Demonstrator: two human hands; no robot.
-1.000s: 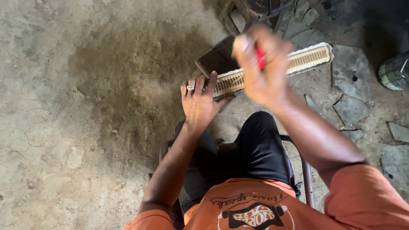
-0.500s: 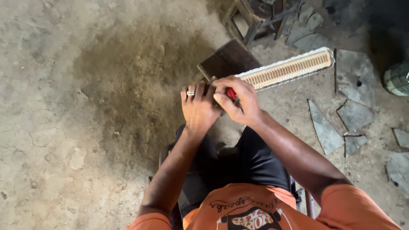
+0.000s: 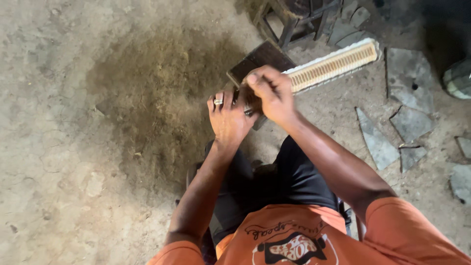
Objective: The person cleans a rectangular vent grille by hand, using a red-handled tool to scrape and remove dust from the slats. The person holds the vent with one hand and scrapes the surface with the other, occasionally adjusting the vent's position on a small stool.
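The person sits over a bare dirt floor (image 3: 73, 147) and works with both hands close together above the knees. The left hand (image 3: 228, 118), with a ring on one finger, lies flat and spread on the near end of a long pale slotted strip (image 3: 333, 64), pressing it down on a dark wooden block (image 3: 260, 61). The right hand (image 3: 272, 91) is curled into a loose fist just beside and slightly above the left, touching it at the thumb side. It seems to grip something small, but what it holds is hidden by the fingers, and I cannot tell how firmly it is closed.

The strip runs from under the hands toward the upper right, its far end free over the floor. The block sits beneath its near end, one corner pointing to the top edge of the view. Behind the block stands a dark wooden stool (image 3: 294, 19). Flat grey stone shards (image 3: 378, 142) lie scattered on the floor to the right, well apart from the hands.
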